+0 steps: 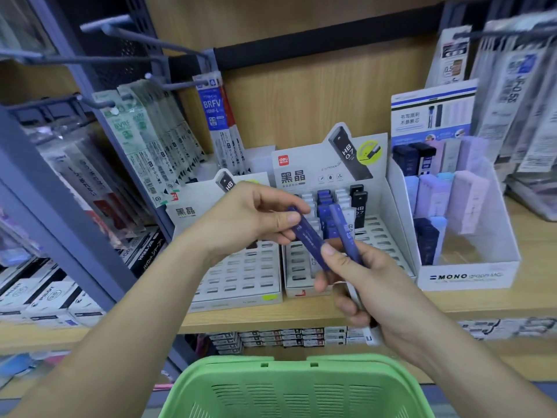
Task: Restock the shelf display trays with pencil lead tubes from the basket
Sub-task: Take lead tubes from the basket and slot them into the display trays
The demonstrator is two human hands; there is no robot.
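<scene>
Here | wooden shelf (470,300) | slotted trays (241,298), perhaps half-filled | green basket (297,390) below

A stationery shop — pegs of packaged refills (168,140), boxed lead display trays (331,236) on wooden shelves (482,300).

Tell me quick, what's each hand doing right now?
Left hand: pinches the top end of a blue HB lead tube.
Right hand: grips a second blue lead tube, thumb on the HB tube's lower end.
</scene>
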